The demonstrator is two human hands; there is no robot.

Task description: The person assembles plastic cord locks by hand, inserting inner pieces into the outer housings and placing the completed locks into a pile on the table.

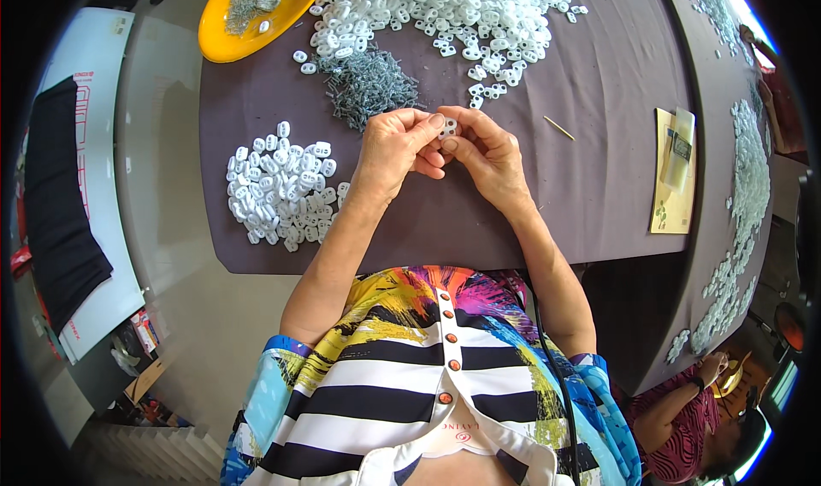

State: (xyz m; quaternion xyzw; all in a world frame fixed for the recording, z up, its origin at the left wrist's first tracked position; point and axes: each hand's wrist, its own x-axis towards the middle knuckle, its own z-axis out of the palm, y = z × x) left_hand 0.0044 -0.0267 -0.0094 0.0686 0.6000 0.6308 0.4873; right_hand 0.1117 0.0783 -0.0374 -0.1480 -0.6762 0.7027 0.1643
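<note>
Through the head camera I am looking down past a striped, many-coloured shirt (368,379) to a dark cloth-covered table (599,200). To the left, a small pile of white pieces (278,195) is lying beside the left forearm. Over the table, the left hand (393,151) and right hand (493,161) are meeting, both pinching one small white two-holed part (449,128) between thumbs and fingers; I am not managing to see whether the curled left fingers are hiding anything more. To the right, a thin stick (559,128) is lying alone, and farther right a clear packet (678,157) is resting on a tan envelope (663,212). Just beyond the left hand, a heap of grey screws (368,88) is touching the edge of a much larger white heap (453,11). At the far left corner, a yellow bowl (221,46) is holding loose screws (243,9), a single white piece (264,26) and a small greyish object (268,2) I am not able to identify.
</note>
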